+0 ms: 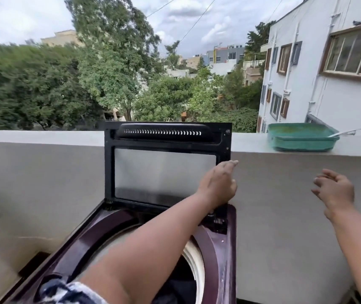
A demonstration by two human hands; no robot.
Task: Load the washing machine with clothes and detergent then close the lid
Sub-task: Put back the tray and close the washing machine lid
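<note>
Lid (166,163) upright, left hand (218,185) at its right edge.

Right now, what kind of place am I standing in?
Most likely an open balcony or rooftop terrace used for laundry: a top-load washing machine with its lid raised stands against a parapet wall, with trees and sky beyond.

- The washing machine (223,249) stands before the parapet wall (54,172), its lid (166,163) upright at the back.
- Clothes (175,288) lie in the drum (194,260).
- A tub (302,139) sits on the wall top, right of the lid; a spoon (342,133) rests in it.
</note>
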